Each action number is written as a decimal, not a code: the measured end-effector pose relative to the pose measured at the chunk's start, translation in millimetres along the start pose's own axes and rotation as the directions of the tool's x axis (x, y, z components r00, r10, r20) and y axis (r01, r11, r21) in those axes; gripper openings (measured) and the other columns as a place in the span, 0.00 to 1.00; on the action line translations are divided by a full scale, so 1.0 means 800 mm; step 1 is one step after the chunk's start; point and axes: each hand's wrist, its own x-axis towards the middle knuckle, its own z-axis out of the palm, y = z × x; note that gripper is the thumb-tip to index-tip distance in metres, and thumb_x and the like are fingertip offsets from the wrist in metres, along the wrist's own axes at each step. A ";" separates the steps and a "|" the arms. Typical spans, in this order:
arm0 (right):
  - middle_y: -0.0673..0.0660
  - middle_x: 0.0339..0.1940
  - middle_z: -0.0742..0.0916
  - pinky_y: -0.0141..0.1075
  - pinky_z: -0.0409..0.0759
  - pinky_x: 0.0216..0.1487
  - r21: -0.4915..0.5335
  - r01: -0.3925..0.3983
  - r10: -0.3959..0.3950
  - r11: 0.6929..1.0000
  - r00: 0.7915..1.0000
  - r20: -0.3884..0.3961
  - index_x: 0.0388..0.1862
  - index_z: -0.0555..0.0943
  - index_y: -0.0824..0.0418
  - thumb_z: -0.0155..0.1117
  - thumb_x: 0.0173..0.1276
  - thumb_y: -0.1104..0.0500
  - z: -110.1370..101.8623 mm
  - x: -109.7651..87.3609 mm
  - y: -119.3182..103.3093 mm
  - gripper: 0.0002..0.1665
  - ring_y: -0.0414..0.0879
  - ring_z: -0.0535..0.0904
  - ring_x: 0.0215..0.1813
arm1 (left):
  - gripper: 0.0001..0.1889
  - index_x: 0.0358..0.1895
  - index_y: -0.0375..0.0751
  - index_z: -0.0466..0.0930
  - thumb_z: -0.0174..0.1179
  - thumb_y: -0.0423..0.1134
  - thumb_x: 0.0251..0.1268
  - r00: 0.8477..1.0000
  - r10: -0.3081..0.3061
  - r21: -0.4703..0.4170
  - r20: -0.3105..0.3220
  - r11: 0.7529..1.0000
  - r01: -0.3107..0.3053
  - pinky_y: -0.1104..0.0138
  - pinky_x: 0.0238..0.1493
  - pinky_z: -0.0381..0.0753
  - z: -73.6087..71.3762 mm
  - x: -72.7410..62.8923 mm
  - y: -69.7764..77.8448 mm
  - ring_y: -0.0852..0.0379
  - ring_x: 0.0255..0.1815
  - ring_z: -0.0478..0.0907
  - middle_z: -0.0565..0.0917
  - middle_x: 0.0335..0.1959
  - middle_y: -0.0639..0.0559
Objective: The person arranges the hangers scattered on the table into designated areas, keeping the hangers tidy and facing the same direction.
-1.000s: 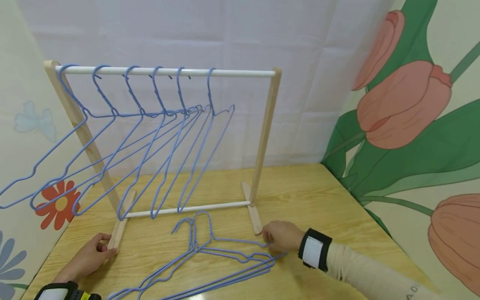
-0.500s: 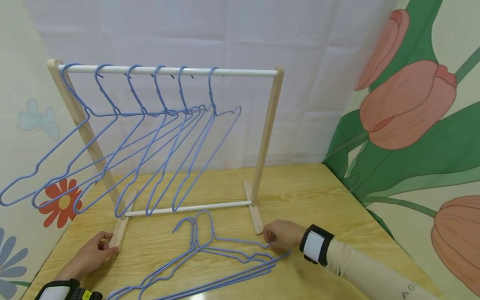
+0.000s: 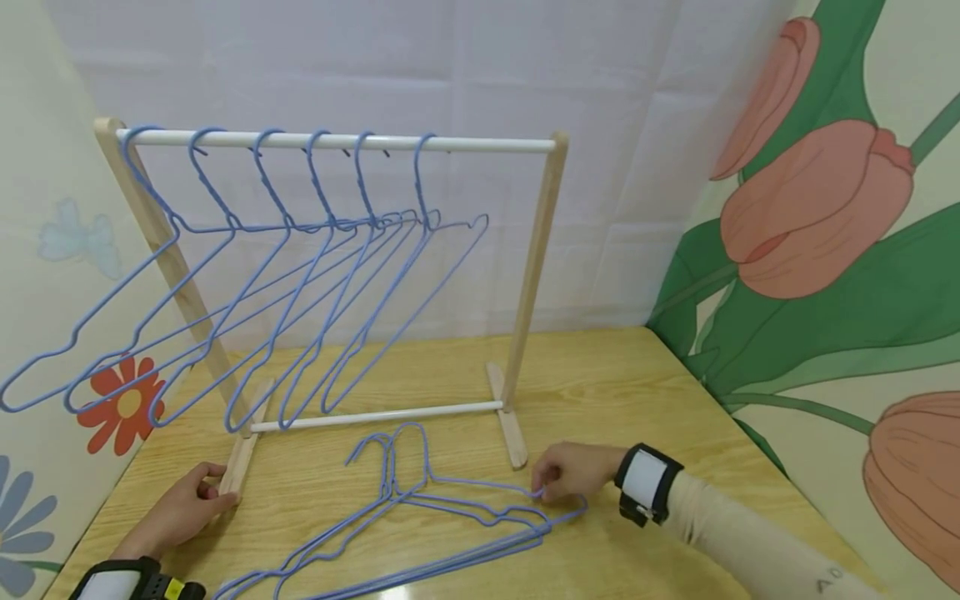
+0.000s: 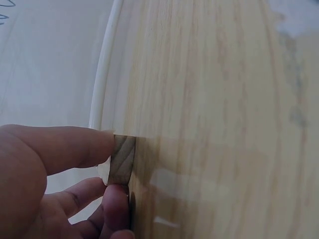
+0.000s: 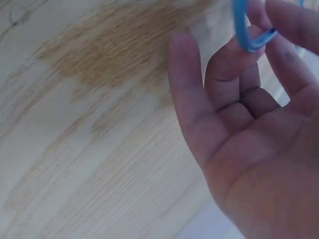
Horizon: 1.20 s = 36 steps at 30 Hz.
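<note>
My left hand (image 3: 178, 510) pinches the front end of the clothes rack's left wooden foot (image 3: 238, 468). In the left wrist view, a thumb and fingers hold the foot's squared end (image 4: 122, 158) from both sides. My right hand (image 3: 576, 470) is at the right end of a few blue wire hangers (image 3: 487, 483) lying overlapped on the table. In the right wrist view, its thumb and fingers pinch the bent blue end of a hanger (image 5: 241, 27). The other fingers are loosely curled.
Several blue hangers (image 3: 360, 179) hang spaced along the rack's white top rail (image 3: 487, 146). The rack's right foot (image 3: 513, 433) stands left of my right hand. A white backdrop and painted flower panels (image 3: 810, 208) surround the wooden table (image 3: 637, 375).
My right hand has left the tip of the rack's right foot and shifted slightly right, onto the hanger end. The rightmost hanging hangers have swung, their near ends moving left. My left hand stays put.
</note>
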 end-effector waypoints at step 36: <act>0.56 0.46 0.86 0.36 0.84 0.31 0.686 -0.096 -0.076 0.721 0.973 0.216 0.64 0.72 0.74 0.36 0.86 0.43 0.001 -0.014 0.012 0.35 0.43 0.87 0.30 | 0.31 0.62 0.18 0.60 0.61 0.41 0.72 1.000 -0.026 0.006 0.003 1.000 0.026 0.61 0.36 0.67 0.002 0.001 0.000 0.49 0.36 0.69 0.70 0.35 0.43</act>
